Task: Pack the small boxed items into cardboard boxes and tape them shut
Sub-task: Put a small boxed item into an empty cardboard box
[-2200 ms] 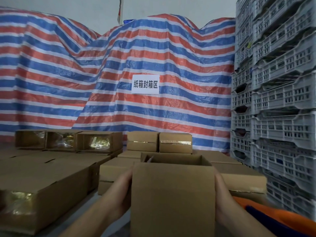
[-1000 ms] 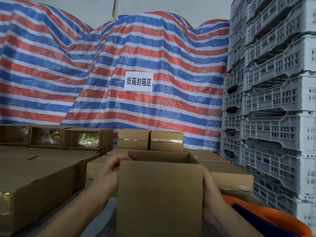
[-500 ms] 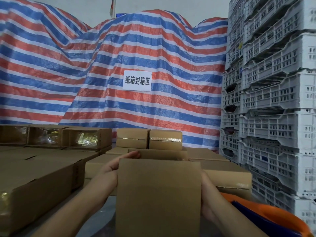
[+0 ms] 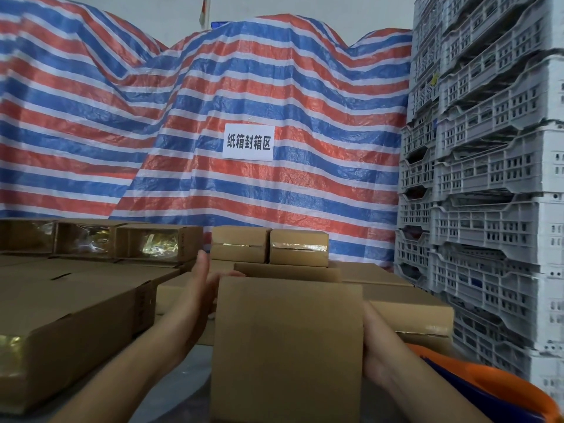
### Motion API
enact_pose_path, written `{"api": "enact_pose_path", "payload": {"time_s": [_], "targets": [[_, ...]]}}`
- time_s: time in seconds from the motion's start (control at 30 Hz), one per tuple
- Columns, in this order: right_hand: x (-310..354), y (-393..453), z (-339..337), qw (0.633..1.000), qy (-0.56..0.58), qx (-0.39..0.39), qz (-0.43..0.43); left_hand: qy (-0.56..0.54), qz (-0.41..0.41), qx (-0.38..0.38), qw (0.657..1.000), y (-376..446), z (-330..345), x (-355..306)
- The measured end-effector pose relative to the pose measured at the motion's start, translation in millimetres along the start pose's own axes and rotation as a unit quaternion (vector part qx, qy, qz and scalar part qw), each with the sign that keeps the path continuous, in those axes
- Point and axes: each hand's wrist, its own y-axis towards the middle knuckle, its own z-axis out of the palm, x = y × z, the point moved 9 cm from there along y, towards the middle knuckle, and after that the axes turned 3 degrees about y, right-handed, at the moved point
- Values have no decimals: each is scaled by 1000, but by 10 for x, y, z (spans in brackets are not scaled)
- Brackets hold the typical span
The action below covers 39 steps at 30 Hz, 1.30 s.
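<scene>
Striped red/blue/white tarp [image 4: 274,87] across the far side w/ a white sign [image 4: 247,142]; grey crates [image 4: 488,178] stacked at right.
Taped cartons [image 4: 76,315] fill the left & far table; near centre stands the cardboard box [image 4: 287,346]. Left hand [image 4: 200,288], fingers straight, lies flat vs its left wall near the top rim. Right hand [image 4: 374,343] presses the right wall; fingers hidden behind box, grip can't tell.

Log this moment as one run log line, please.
step: closing flaps | cardboard box top not taped | left hand open beside box | right hand against box side | taped boxes behind
</scene>
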Motion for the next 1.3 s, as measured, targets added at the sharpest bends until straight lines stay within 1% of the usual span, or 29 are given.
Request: {"api": "enact_pose_path", "payload": {"time_s": [0.03,0.17,0.3,0.37,0.47,0.53,0.63,0.73,0.8,0.93,1.0,1.07,1.13,1.23,1.3], "targets": [[-5,-1,-10,1000,-6,-6,1,6,8,17,1000,-8,11,-18],[-42,21,-74,1000,-17,-22,5,60,27,38,997,-19,20,16],[-76,79,-120,999,-8,-29,23,17,27,29,999,-12,-24,92],[-82,92,-106,999,-14,-25,25,-1,27,10,1000,-4,-42,110],[-112,98,-98,999,-13,-24,39,-40,14,-8,999,14,-45,151],[-107,109,-84,999,3,-20,43,-58,1,-6,998,30,-43,183],[-61,115,-42,999,19,7,35,-82,-9,-4,997,60,-63,220],[-41,104,-5,998,-19,48,40,-103,-5,-11,995,67,-69,213],[-52,112,-33,996,-51,52,52,-110,-2,-24,994,71,-70,211],[-9,155,-26,995,-57,75,38,-76,13,-49,996,66,-95,211],[17,155,18,995,-41,91,23,-75,11,-33,997,58,-80,218],[38,163,29,995,-29,96,6,-108,1,-3,994,55,-32,222],[62,169,39,994,-28,103,-10,-111,3,-2,994,58,-38,217],[97,177,-7,996,-37,73,-30,-69,1,-38,997,54,-108,215],[84,187,-43,997,-52,52,-28,-31,-14,-45,998,37,-113,221]]}}
